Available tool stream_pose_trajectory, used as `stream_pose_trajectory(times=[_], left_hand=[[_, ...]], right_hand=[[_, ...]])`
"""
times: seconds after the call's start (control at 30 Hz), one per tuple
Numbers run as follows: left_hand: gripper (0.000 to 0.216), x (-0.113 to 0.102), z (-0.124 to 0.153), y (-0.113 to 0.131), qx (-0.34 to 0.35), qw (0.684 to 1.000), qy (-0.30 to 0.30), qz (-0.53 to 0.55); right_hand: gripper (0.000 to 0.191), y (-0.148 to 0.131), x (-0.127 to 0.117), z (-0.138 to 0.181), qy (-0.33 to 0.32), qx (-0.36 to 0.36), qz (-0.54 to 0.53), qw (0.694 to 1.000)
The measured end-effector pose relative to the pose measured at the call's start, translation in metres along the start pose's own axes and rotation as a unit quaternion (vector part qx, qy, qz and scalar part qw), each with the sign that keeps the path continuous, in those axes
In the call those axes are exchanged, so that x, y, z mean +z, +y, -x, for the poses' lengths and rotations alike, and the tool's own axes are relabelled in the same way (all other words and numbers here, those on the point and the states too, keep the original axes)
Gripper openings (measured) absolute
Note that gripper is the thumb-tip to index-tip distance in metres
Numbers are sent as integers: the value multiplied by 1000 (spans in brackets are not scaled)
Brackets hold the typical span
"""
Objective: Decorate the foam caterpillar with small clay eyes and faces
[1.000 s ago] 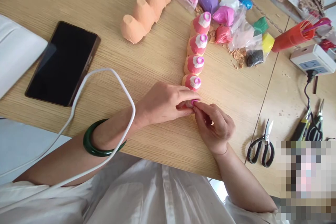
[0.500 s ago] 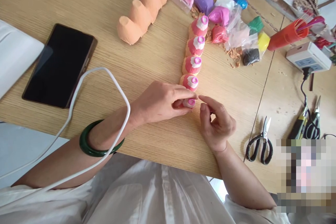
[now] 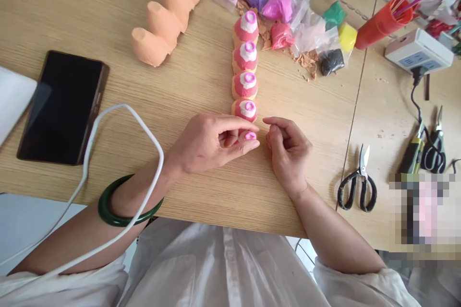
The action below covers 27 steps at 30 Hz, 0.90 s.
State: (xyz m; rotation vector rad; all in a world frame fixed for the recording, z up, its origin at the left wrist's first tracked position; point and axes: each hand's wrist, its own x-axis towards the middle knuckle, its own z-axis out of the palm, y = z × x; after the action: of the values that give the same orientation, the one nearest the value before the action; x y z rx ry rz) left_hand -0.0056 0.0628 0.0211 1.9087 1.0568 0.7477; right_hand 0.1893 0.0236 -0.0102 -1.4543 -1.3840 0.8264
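A row of painted egg-carton cups (image 3: 245, 87) stands upside down on the table, running away from me. Each cup is red-pink below, white on top and capped with a small bright pink ring. My left hand (image 3: 216, 141) curves its thumb and fingers around the nearest cup, covering most of it; its pink ring (image 3: 250, 135) shows between them. Just right of that cup is my right hand (image 3: 290, 148), apart from it. Its fingers are curled and the thumb presses by the index finger; whatever may be between them is too small to tell.
Unpainted orange egg-carton cups (image 3: 156, 33) lie at the back left. Bags of coloured clay (image 3: 277, 7) cluster behind the row. A phone (image 3: 63, 105) lies left, with a white cable (image 3: 154, 139) crossing my left forearm. Scissors (image 3: 360, 182), a power strip (image 3: 419, 50) and a red cup (image 3: 383, 21) are right.
The view has shifted, so the table things appear further left. My left thumb and index finger have spread a little around the nearest cup. My right index finger is more curled, closer to its thumb.
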Motion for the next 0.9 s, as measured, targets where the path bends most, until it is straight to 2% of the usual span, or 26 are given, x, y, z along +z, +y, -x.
stream_pose_trajectory(times=[0.4,0.6,0.9], left_hand=[[21,-3,-2,3,-16,999,-29,16],[23,-6,-2,4,-46,997,-45,41],[27,-5,-1,1,-49,998,-39,17]], right_hand=[[19,-4,0,-1,-9,13,-9,1000],[18,-6,0,-2,-4,5,-14,1000],[18,-7,0,-1,-8,-9,11,1000]])
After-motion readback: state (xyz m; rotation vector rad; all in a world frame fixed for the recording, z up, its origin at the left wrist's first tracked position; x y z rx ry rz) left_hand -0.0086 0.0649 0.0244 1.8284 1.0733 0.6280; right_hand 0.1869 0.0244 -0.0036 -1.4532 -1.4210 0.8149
